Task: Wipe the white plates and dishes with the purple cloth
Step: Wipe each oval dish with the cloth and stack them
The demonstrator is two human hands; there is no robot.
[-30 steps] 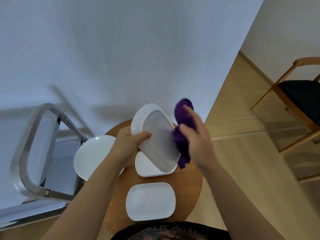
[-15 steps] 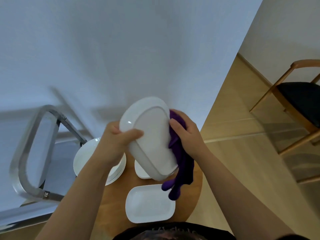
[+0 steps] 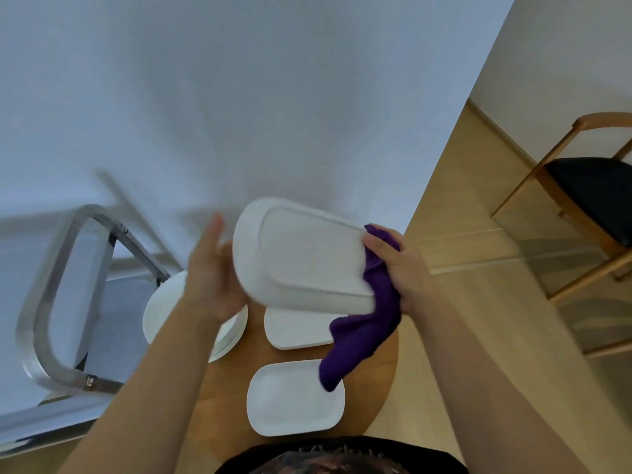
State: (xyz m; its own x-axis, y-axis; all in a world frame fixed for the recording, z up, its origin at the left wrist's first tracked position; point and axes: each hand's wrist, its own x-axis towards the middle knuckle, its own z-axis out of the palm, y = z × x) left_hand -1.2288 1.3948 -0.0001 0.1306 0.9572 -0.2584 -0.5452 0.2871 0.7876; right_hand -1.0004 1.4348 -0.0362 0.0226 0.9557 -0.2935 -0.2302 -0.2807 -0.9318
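Note:
I hold a white rectangular dish (image 3: 301,254) in the air above the table, its underside facing me. My right hand (image 3: 402,268) grips the dish's right edge through the purple cloth (image 3: 362,336), thumb on the underside. The cloth's loose end hangs down over the dishes below. My left hand (image 3: 212,268) is blurred, its fingers straight, its palm against the dish's left edge. On the round wooden table (image 3: 376,388) lie a stack of round white plates (image 3: 160,313), a rectangular dish (image 3: 294,331) partly hidden under the held one, and another rectangular dish (image 3: 294,400) nearest me.
A metal-framed chair (image 3: 51,302) stands to the left of the table against the white wall. A wooden chair with a dark seat (image 3: 588,200) stands on the wood floor at the right.
The held dish has turned from steeply tilted to lying more across. My left hand let go its thumb grip and opened flat. My right hand now holds the dish's right edge with the cloth hanging.

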